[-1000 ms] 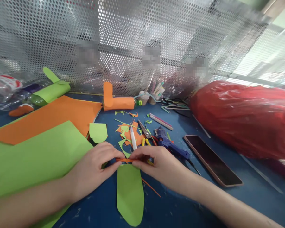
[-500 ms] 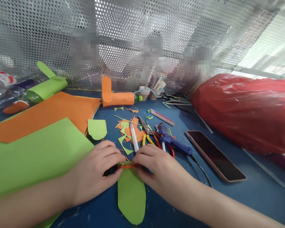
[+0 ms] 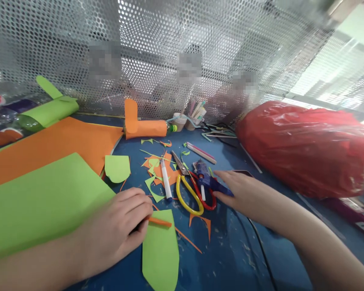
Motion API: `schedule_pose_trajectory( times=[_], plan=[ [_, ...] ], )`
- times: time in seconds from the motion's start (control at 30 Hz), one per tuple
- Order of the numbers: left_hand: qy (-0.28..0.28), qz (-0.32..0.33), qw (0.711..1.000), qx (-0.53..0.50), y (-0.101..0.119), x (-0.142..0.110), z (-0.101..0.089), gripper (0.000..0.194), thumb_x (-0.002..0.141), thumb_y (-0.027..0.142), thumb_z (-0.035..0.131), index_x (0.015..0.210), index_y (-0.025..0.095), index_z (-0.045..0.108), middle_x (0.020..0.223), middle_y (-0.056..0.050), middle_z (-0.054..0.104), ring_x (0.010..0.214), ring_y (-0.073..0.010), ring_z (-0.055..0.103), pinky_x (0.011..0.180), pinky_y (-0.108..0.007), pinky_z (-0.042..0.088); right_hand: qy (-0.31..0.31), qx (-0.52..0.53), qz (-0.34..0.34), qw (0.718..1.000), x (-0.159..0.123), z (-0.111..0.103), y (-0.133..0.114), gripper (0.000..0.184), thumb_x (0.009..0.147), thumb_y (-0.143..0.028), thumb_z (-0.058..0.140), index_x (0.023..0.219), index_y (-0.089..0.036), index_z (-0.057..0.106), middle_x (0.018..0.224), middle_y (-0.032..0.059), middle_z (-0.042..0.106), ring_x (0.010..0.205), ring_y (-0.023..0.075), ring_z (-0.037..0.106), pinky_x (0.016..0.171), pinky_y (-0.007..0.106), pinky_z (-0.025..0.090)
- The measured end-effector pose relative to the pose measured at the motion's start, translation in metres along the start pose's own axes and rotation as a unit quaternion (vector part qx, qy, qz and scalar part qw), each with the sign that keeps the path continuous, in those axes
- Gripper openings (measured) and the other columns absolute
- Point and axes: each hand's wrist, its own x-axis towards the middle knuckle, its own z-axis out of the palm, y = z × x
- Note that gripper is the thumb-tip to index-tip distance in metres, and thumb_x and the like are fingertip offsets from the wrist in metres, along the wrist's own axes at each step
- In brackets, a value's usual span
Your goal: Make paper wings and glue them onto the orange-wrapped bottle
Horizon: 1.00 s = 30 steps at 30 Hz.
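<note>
My left hand point(image 3: 125, 226) is closed on a folded orange paper strip point(image 3: 160, 222), which juts out past its fingertips. The strip lies across the upper end of a rounded green paper piece point(image 3: 160, 254); whether they are joined I cannot tell. My right hand point(image 3: 242, 190) is at the blue hot glue gun point(image 3: 204, 180), its thumb and outstretched fingers apart on either side of the handle. The gun rests on the table over the red handle of the scissors point(image 3: 189, 194). A white marker point(image 3: 166, 182) lies left of the scissors.
Green point(image 3: 48, 202) and orange sheets point(image 3: 63, 141) cover the left. Behind stand an orange-wrapped bottle point(image 3: 147, 128), a green-wrapped bottle point(image 3: 51, 111) and cups of pens point(image 3: 194, 117). A red plastic bag point(image 3: 306, 149) fills the right. My right arm partly hides a phone point(image 3: 243, 172); the gun's cord point(image 3: 262, 246) runs forward.
My right hand has left the green and orange paper and moved right to the glue gun's handle. My left hand keeps the orange strip. The view has shifted slightly.
</note>
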Motion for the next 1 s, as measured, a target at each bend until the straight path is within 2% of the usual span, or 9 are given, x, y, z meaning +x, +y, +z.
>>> schedule_pose_trajectory(
  times=[0.1, 0.27, 0.33, 0.43, 0.53, 0.7, 0.83, 0.93, 1.0],
  plan=[
    [0.023, -0.03, 0.999, 0.021, -0.002, -0.001, 0.002, 0.014, 0.094, 0.011, 0.042, 0.095, 0.018, 0.054, 0.092, -0.005, 0.063, 0.096, -0.0217, 0.057, 0.089, -0.037, 0.047, -0.033, 0.011, -0.01, 0.999, 0.004, 0.01, -0.005, 0.022, 0.084, -0.021, 0.057, 0.101, -0.01, 0.066, 0.103, 0.0197, 0.068, 0.091, 0.0344, 0.068, 0.079, 0.046, 0.053],
    [0.084, -0.071, 0.988, 0.108, -0.013, -0.003, 0.002, 0.015, 0.098, 0.018, 0.041, 0.094, 0.021, 0.055, 0.088, -0.004, 0.063, 0.089, -0.023, 0.059, 0.08, -0.038, 0.049, -0.008, 0.031, -0.022, 0.999, 0.009, 0.014, 0.0, 0.017, 0.084, -0.021, 0.059, 0.097, -0.013, 0.065, 0.1, 0.0174, 0.064, 0.085, 0.0318, 0.068, 0.077, 0.045, 0.053],
    [0.076, -0.052, 0.983, 0.157, -0.017, -0.002, -0.001, 0.017, 0.098, 0.018, 0.041, 0.098, 0.019, 0.057, 0.087, -0.005, 0.065, 0.088, -0.0249, 0.058, 0.081, -0.042, 0.049, -0.012, 0.045, -0.03, 0.998, 0.007, 0.011, 0.006, 0.015, 0.085, -0.021, 0.058, 0.097, -0.015, 0.063, 0.098, 0.0147, 0.063, 0.083, 0.029, 0.067, 0.076, 0.044, 0.054],
    [0.055, -0.041, 0.978, 0.196, -0.017, 0.001, -0.005, 0.019, 0.097, 0.016, 0.043, 0.099, 0.015, 0.062, 0.091, -0.009, 0.065, 0.09, -0.0274, 0.056, 0.083, -0.047, 0.049, -0.004, 0.098, -0.061, 0.993, -0.003, 0.001, 0.006, 0.019, 0.086, -0.022, 0.054, 0.103, -0.018, 0.06, 0.104, 0.0138, 0.063, 0.091, 0.0286, 0.066, 0.083, 0.043, 0.053],
    [0.064, -0.064, 0.978, 0.188, -0.012, 0.003, -0.007, 0.019, 0.095, 0.019, 0.048, 0.096, 0.014, 0.066, 0.101, -0.013, 0.062, 0.098, -0.0297, 0.055, 0.086, -0.049, 0.049, 0.034, 0.186, -0.058, 0.98, -0.014, -0.01, -0.007, 0.025, 0.088, -0.027, 0.051, 0.112, -0.022, 0.054, 0.113, 0.0122, 0.063, 0.099, 0.027, 0.065, 0.086, 0.038, 0.052],
    [0.039, -0.055, 0.989, 0.131, 0.0, -0.001, -0.004, 0.017, 0.089, 0.028, 0.06, 0.1, 0.017, 0.067, 0.103, -0.011, 0.064, 0.105, -0.0307, 0.053, 0.09, -0.048, 0.05, 0.002, 0.279, -0.042, 0.959, -0.022, -0.02, -0.036, 0.034, 0.087, -0.031, 0.056, 0.12, -0.027, 0.049, 0.106, 0.0052, 0.067, 0.088, 0.0216, 0.066, 0.079, 0.031, 0.053],
    [0.014, -0.049, 0.994, 0.101, 0.003, -0.004, 0.002, 0.012, 0.089, 0.027, 0.06, 0.098, 0.019, 0.065, 0.102, -0.009, 0.065, 0.106, -0.0304, 0.053, 0.088, -0.046, 0.05, -0.003, 0.331, -0.027, 0.943, -0.022, -0.02, -0.049, 0.028, 0.088, -0.034, 0.055, 0.115, -0.027, 0.051, 0.097, 0.0041, 0.069, 0.083, 0.0208, 0.065, 0.071, 0.028, 0.053],
    [-0.005, -0.047, 0.997, 0.067, 0.003, -0.004, 0.004, 0.007, 0.092, 0.024, 0.057, 0.094, 0.019, 0.062, 0.099, -0.007, 0.064, 0.102, -0.0282, 0.054, 0.087, -0.045, 0.05, 0.03, 0.367, 0.003, 0.93, -0.017, -0.013, -0.052, 0.026, 0.084, -0.037, 0.061, 0.106, -0.027, 0.055, 0.084, 0.0023, 0.07, 0.068, 0.0196, 0.063, 0.058, 0.026, 0.05],
    [-0.016, -0.064, 0.997, 0.046, 0.002, -0.004, 0.004, 0.005, 0.093, 0.023, 0.057, 0.093, 0.019, 0.06, 0.097, -0.006, 0.063, 0.099, -0.0268, 0.054, 0.087, -0.044, 0.049, 0.057, 0.382, 0.033, 0.922, -0.013, -0.007, -0.053, 0.029, 0.081, -0.041, 0.063, 0.104, -0.026, 0.056, 0.083, 0.0018, 0.071, 0.067, 0.0202, 0.064, 0.057, 0.027, 0.05]
  ],
)
